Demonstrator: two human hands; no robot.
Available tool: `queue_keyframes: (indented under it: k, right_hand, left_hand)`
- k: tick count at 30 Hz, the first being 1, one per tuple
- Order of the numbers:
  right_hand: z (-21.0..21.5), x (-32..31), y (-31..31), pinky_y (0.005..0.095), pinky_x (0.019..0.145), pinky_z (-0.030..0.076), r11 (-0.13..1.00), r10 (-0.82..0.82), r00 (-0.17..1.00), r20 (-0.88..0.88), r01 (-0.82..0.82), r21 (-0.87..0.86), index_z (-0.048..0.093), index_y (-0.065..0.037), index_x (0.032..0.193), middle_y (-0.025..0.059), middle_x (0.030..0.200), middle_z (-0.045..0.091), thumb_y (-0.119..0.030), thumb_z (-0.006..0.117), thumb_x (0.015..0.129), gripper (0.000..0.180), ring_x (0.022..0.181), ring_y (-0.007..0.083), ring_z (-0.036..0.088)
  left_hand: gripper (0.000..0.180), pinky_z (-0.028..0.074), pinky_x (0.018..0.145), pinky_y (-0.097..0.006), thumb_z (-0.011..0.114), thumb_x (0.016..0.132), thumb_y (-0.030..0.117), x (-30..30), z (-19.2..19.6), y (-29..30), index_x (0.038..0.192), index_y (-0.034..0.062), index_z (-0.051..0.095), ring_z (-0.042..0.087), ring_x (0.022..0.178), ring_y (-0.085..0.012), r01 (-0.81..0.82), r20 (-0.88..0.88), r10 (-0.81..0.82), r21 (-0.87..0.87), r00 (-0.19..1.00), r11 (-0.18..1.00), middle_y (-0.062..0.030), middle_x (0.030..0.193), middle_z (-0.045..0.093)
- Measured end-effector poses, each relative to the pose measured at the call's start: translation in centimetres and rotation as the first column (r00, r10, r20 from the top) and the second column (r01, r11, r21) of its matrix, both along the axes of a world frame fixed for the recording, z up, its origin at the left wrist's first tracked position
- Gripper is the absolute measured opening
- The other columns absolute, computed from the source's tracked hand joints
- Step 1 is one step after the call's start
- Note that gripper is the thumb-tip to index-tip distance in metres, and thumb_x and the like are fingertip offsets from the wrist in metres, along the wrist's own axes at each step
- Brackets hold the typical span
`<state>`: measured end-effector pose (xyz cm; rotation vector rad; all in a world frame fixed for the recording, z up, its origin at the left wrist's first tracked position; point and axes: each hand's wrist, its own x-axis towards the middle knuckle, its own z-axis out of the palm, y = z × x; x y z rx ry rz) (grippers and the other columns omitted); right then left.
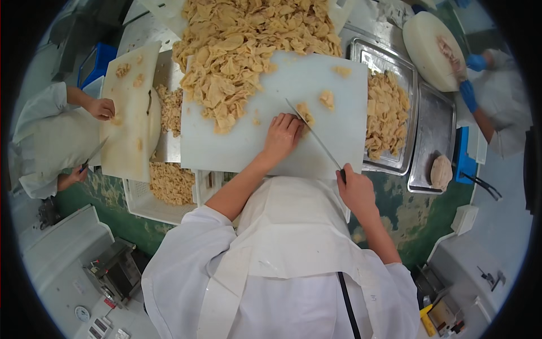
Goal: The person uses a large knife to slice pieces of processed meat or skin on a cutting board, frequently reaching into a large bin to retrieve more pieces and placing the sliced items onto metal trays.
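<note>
knife [316,138] gripped in right hand [355,189] fingers; left hand [282,135] fingers press a yellow piece [305,111] mid-frame; upper heap [248,51] remains uncut, tray [402,164] partly filled.

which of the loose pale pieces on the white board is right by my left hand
The piece touching the knife blade beside the left hand; the others lie farther right.
</note>
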<state>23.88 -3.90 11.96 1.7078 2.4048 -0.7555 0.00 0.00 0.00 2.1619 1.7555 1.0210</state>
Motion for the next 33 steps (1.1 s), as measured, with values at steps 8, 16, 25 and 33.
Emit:
queue_keyframes:
  k: [8,16,25,33]
  right_hand:
    - [-3.3,-6.2,4.5,0.0544,0.057,0.046,0.996,-0.009,0.989,-0.151,0.022,0.088,0.048,-0.002,0.089,0.0225,0.062,0.059,-0.023,0.055,0.095,0.023,0.062,0.0447,0.06]
    - [-1.9,-3.3,3.0,0.0521,0.055,0.048,0.994,-0.057,0.99,-0.132,0.069,0.09,0.05,-0.003,0.091,0.0217,0.06,0.06,-0.024,0.056,0.094,0.022,0.059,0.0426,0.062]
    - [-1.9,-0.2,1.4,0.0523,0.056,0.046,0.963,-0.253,0.955,-0.155,0.264,0.054,0.051,-0.002,0.091,0.0228,0.061,0.059,-0.024,0.059,0.094,0.024,0.062,0.0445,0.06]
    - [-0.9,1.6,-1.0,0.0511,0.055,0.043,0.851,-0.509,0.8,-0.317,0.523,-0.047,0.052,-0.002,0.089,0.0238,0.064,0.058,-0.028,0.059,0.095,0.028,0.065,0.0473,0.059]
  left_hand:
    - [0.008,0.046,0.075,-0.039,0.071,0.078,0.006,-0.2,0.6,0.8,0.083,0.0049,0.065,0.056,0.084,-0.0263,0.002,0.054,-0.004,0.041,0.999,0.999,-0.0073,0.086,0.06]
    - [0.017,0.045,0.075,-0.037,0.073,0.074,0.006,-0.3,1.9,-0.2,0.089,0.0069,0.064,0.058,0.084,-0.025,0.016,0.071,-0.021,0.066,0.997,0.998,-0.0073,0.088,0.06]
    - [0.02,0.049,0.08,-0.041,0.071,0.077,0.009,0.4,0.4,-0.1,0.095,0.0073,0.062,0.06,0.092,-0.0262,0.137,0.063,-0.128,-0.173,0.99,0.975,-0.0064,0.097,0.062]
    - [0.017,0.049,0.083,-0.044,0.067,0.08,0.006,1.3,2.7,8.1,0.096,0.0068,0.061,0.059,0.097,-0.0272,0.102,-0.216,-0.049,0.24,0.975,0.965,-0.0052,0.097,0.063]
